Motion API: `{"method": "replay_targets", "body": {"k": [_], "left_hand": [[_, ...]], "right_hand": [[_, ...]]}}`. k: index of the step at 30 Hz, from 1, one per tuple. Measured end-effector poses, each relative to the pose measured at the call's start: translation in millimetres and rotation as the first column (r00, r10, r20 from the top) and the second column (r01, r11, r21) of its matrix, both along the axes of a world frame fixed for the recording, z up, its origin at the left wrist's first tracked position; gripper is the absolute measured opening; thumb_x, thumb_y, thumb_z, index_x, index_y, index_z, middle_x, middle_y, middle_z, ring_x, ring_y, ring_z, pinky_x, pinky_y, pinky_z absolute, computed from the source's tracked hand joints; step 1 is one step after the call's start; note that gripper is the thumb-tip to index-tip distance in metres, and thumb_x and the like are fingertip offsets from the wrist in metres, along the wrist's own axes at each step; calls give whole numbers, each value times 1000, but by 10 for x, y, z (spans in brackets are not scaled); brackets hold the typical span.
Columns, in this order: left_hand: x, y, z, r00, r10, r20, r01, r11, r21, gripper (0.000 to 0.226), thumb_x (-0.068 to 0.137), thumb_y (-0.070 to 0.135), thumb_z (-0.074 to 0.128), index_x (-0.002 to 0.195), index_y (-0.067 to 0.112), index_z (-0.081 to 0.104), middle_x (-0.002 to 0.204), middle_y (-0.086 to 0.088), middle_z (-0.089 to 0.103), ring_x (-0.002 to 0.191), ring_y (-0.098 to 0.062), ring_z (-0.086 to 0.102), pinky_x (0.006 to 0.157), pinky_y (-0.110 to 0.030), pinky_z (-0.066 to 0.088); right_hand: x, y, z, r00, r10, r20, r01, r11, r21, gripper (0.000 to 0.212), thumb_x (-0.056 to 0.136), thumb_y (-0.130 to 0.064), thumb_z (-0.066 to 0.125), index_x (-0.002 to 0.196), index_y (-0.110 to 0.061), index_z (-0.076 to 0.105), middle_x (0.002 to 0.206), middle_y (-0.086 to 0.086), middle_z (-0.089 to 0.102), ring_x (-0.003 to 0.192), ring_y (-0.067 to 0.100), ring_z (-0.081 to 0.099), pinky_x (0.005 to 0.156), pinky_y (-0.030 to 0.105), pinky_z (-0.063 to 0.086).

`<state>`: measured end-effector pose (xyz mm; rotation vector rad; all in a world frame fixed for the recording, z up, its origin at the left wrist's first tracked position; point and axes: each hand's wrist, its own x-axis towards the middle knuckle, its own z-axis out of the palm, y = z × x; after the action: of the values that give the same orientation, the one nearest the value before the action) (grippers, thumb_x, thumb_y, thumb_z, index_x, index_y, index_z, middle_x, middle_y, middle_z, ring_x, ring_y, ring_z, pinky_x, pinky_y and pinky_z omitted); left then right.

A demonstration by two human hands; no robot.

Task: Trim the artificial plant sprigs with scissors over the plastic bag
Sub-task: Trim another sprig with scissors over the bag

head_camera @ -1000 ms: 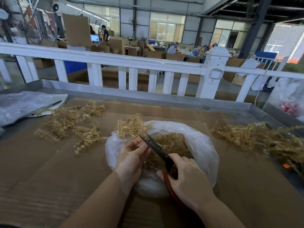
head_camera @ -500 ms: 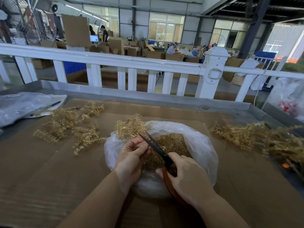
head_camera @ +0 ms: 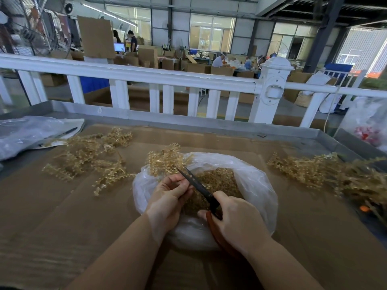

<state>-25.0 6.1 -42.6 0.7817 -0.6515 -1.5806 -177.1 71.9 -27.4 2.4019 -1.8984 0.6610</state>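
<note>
- Our cardboard-covered table [head_camera: 62, 216] leaves free room near left; the white railing [head_camera: 146, 77] bounds the far edge.
- The plastic bag [head_camera: 257, 185] sits centre, full of trimmings, its rim open under both hands.
- Sprig piles lie far left [head_camera: 88, 155] and right [head_camera: 326, 172], well apart from the bag.
- Our right hand [head_camera: 236, 222] grips the scissors [head_camera: 199, 187]; since a moment ago the blades have closed, so we judge one cut is done.
- Our left hand [head_camera: 169, 195] still pinches the sprig [head_camera: 165, 158] over the bag's far rim.
</note>
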Motion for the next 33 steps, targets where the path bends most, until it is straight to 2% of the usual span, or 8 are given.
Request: {"method": "replay_targets", "body": {"k": [8,17,20,33], "left_hand": [[-27,-14,21,1000,12,14,-12,999,36,22,88,-12,51,78,8,53,74,-7,64,57,-9,66,57,-18,55],[-2,-94,92,999,-44,-18,46,987,156,19,88,-14,49,85,4,56,73,-11,68,74,-20,66,55,-21,56],[-2,-102,85,998,-52,-18,54,988,147,20,89,-13,49,82,3,58,69,-8,68,76,-19,65,57,-20,57],[26,-55,95,994,-111,-23,113,987,113,24,90,-13,47,76,7,51,86,-12,63,84,-21,65,66,-26,57]], "right_hand": [[-7,-50,-42,999,-2,-40,1,1000,-20,41,90,-65,39,107,-28,49,87,-7,61,82,12,59,65,19,36],[-52,-86,-92,999,1,-47,-3,999,-51,47,90,-65,39,114,-27,51,93,-6,63,86,12,57,70,21,41],[-58,-78,-93,999,3,-43,-5,999,-54,47,89,-65,39,111,-26,52,94,-5,63,87,13,57,74,25,46],[-60,-45,-43,998,15,-57,-17,999,-40,48,90,-65,35,115,-26,50,97,-6,63,90,12,58,78,26,47]]}}
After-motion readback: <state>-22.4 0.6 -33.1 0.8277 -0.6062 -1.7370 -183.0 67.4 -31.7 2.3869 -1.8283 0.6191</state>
